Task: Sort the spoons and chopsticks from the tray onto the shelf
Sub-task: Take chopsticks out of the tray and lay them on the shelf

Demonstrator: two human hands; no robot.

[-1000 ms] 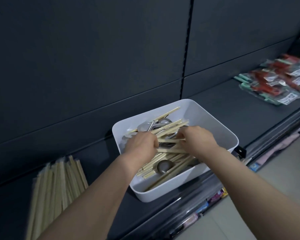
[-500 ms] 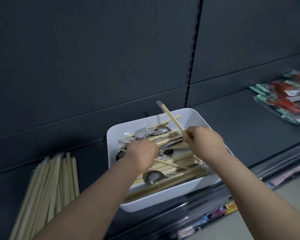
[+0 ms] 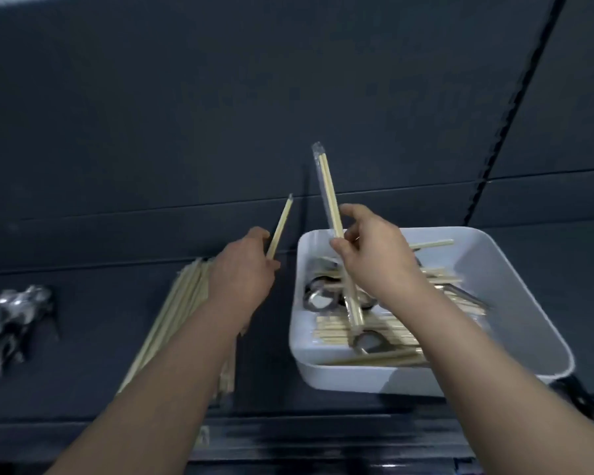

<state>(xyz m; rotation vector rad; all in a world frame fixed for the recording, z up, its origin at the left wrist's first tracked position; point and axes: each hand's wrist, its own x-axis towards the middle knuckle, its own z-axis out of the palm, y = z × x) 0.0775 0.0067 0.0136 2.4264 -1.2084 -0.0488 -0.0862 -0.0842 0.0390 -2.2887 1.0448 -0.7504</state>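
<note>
no legible text, labels or numbers

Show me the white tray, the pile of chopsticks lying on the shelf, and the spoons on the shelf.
white tray (image 3: 357,378), head view, its near outer wall.
chopstick pile (image 3: 181,305), head view, mid-length of the bundle.
spoons (image 3: 13,315), head view, middle of the shiny heap.

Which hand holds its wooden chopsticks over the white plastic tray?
The right hand: its pale wooden chopsticks stand over the white plastic tray; the left hand holds its pair above the loose chopstick pile.
</note>
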